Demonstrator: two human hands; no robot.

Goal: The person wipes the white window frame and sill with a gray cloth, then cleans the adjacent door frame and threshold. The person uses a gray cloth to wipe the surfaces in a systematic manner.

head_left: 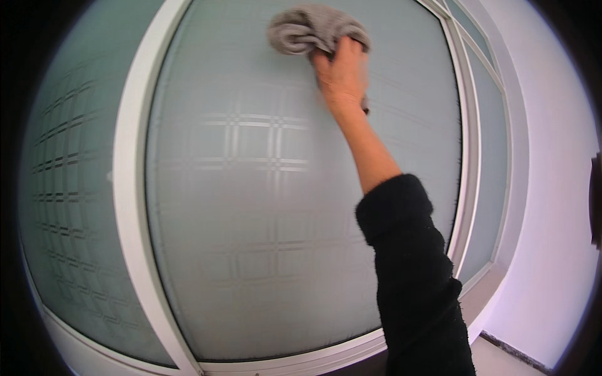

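Observation:
A frosted glass pane (244, 197) with a faint pattern of crossing lines fills the middle of the head view. Near its top, my right hand (345, 75) holds a bunched grey cloth (315, 28) against or very close to the glass. The fingertips are partly hidden by the folds of the cloth. My arm, in a black fuzzy sleeve, reaches up from the lower right. My left hand is out of view.
White frame bars (129, 183) border the pane, and a second patterned glass pane (70, 197) lies at the left. Narrower panes and a sill (482, 286) are at the right, beside a white wall (555, 188). A dark object cuts into the far right edge.

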